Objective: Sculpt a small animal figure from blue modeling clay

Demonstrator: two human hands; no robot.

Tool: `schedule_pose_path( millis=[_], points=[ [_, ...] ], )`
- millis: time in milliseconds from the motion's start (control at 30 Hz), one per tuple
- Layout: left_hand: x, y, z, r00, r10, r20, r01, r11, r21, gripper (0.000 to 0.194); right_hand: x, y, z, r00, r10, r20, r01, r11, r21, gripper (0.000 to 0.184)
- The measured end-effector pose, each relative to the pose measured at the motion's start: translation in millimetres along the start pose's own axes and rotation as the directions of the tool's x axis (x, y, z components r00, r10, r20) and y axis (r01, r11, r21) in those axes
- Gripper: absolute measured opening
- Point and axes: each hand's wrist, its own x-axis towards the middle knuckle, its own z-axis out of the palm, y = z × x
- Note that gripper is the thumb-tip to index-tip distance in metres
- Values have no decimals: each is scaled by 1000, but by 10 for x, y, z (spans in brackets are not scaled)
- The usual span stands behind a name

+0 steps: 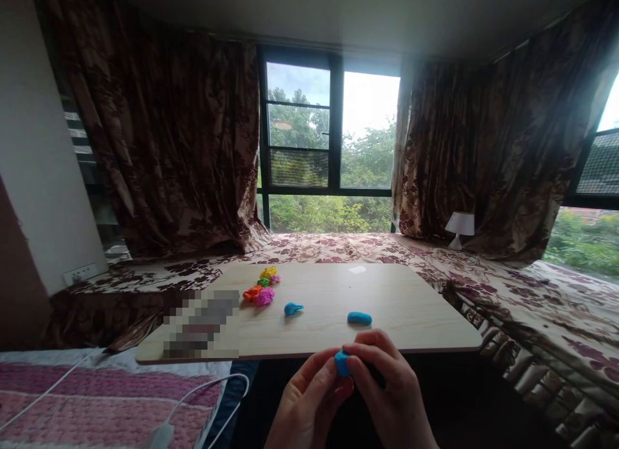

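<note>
Between the fingertips of both hands is a small lump of blue modelling clay (342, 364), held just in front of the table's near edge. My left hand (312, 391) pinches it from the left, and my right hand (387, 375) grips it from the right. Beyond the hands, a blue clay roll (359, 318) lies on the pale wooden table (329, 333). Farther left on the tabletop sits another blue clay piece (292, 309), rounded with a thin pointed end.
Colourful clay lumps, orange (252, 294), magenta (264, 297), green (264, 282) and yellow (269, 272), cluster at the table's back left. A blurred-out item (200, 326) lies at the left. A white scrap (357, 269) is near the far edge. White cables (207, 384) cross the lower left.
</note>
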Motion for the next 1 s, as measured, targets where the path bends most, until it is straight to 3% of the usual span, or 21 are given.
schedule_pose_path(
  millis=[267,433,567,633,800,1000],
  points=[
    [-28,50,31,992,16,-123,-11,999,44,35,109,-34,-167,993,111,50,-114,990,79,15],
    [-44,44,47,997,40,-60,-38,999,36,28,97,-39,-96,990,101,102,-110,990,83,11],
    [-93,56,77,996,85,-23,-84,995,46,23,62,-21,19,999,40,-25,-39,999,29,11],
    [-120,65,96,995,95,-35,-93,994,49,23,67,-28,19,998,43,-39,-42,999,33,17],
    [-144,72,134,989,108,-97,-106,994,27,35,83,-62,-77,992,119,47,-124,986,111,18],
    [-135,69,139,992,103,-73,-102,995,11,27,17,-31,-18,998,56,26,-58,995,80,17]
  ],
)
